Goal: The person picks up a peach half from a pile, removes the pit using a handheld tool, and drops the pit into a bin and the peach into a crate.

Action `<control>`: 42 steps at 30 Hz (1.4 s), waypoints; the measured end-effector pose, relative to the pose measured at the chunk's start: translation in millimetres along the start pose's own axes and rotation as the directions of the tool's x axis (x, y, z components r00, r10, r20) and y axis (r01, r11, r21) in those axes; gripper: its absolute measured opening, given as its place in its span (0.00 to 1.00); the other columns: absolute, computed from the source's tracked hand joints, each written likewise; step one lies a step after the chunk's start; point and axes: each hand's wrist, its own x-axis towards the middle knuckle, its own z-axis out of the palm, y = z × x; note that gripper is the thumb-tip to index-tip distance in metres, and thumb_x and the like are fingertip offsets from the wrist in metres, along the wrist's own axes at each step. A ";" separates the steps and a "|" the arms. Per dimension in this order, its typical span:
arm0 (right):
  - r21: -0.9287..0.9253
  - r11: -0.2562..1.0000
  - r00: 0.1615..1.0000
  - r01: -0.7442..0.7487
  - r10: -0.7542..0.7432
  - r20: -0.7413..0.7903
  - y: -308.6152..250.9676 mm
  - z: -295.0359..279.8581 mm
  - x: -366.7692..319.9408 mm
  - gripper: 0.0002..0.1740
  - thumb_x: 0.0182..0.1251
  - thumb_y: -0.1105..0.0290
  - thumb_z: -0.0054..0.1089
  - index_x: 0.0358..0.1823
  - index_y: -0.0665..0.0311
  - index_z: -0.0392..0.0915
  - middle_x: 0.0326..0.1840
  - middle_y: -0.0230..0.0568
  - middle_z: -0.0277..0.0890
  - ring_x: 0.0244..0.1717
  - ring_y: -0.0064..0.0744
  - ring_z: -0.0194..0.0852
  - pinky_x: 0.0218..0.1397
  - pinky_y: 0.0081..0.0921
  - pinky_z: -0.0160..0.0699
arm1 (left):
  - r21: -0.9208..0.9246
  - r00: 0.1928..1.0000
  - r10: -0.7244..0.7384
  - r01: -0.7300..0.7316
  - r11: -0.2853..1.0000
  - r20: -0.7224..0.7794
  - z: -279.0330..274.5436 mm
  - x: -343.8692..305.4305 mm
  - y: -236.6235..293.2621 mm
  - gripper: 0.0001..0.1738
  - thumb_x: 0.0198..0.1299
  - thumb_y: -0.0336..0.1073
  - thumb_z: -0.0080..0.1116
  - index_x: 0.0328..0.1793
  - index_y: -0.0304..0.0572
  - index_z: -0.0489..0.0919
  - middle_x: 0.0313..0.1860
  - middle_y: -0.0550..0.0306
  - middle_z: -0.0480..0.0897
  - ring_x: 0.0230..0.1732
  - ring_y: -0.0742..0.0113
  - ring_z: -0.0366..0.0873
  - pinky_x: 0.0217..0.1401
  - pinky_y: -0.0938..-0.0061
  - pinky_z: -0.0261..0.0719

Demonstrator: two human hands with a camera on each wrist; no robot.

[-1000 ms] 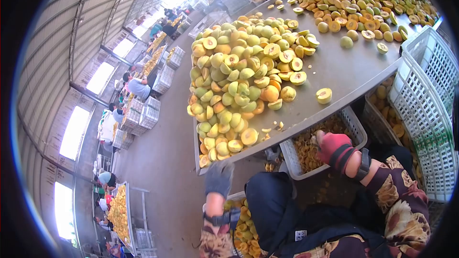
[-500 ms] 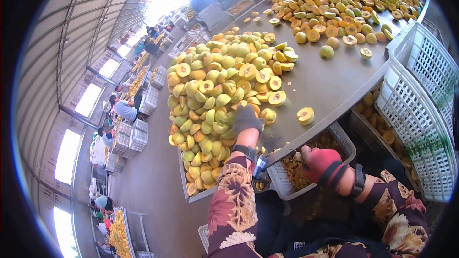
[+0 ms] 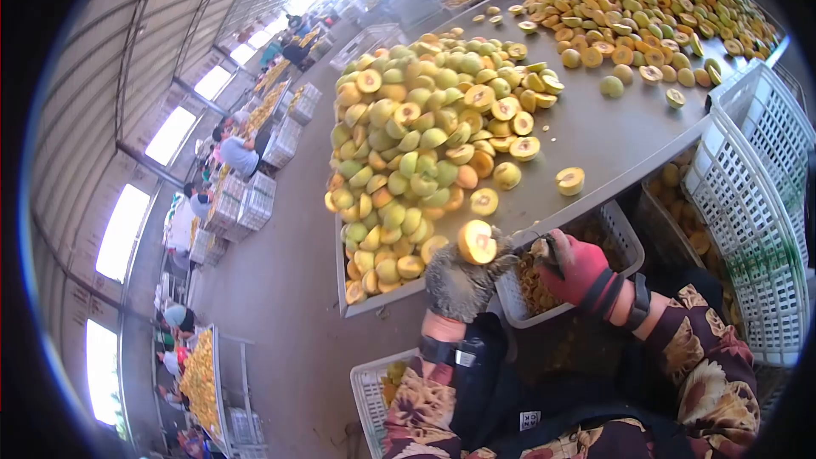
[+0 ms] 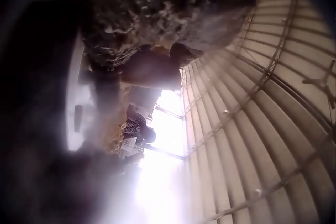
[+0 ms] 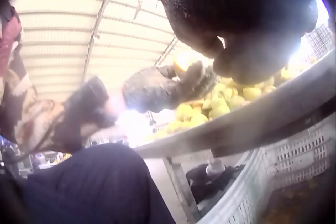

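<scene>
In the head view the left hand, in a worn grey glove, holds a halved fruit with its cut face up, just off the table's near edge. The right hand, in a red glove with dark straps, has its fingers curled round a small object whose kind cannot be told, above a white crate of brownish scraps. The hands are close but apart. The right wrist view shows the gloved left hand with the fruit. The left wrist view is mostly dark glove.
A heap of halved fruit covers the left of the metal table, with another heap at the back right. White crates stand at the right, and another is below the left forearm. People work at tables in the distance.
The left hand reached up to the near heap half a second ago and is now back by the right hand with a fruit half. The right hand has stayed above the scrap crate.
</scene>
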 end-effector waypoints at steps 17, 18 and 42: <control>0.232 0.965 0.987 -0.124 0.096 0.129 -84.6 28.6 -13.7 0.18 0.57 0.71 0.61 0.49 0.65 0.72 0.38 0.50 0.79 0.41 0.47 0.81 0.44 0.35 0.77 | -0.755 0.989 -0.079 -0.041 0.654 -0.122 -40.2 -73.4 -118.6 0.20 0.65 0.50 0.47 0.49 0.41 0.76 0.43 0.51 0.80 0.45 0.58 0.78 0.48 0.62 0.79; 0.224 0.966 0.984 -0.132 0.102 0.145 -79.9 27.2 -12.1 0.15 0.59 0.74 0.58 0.48 0.65 0.74 0.40 0.47 0.79 0.42 0.42 0.80 0.47 0.32 0.76 | -0.785 0.995 -0.053 -0.037 0.618 -0.088 -32.6 -78.5 -124.7 0.19 0.65 0.48 0.47 0.49 0.41 0.76 0.43 0.52 0.80 0.44 0.61 0.78 0.47 0.64 0.78; -0.168 0.981 0.995 0.095 -0.095 0.011 -59.1 19.5 -19.6 0.09 0.61 0.75 0.58 0.43 0.65 0.75 0.32 0.38 0.74 0.34 0.35 0.74 0.39 0.32 0.74 | -0.342 0.935 0.351 -0.346 0.874 -0.049 -2.0 -50.5 -109.3 0.18 0.72 0.37 0.43 0.63 0.35 0.68 0.60 0.55 0.71 0.63 0.67 0.66 0.67 0.73 0.62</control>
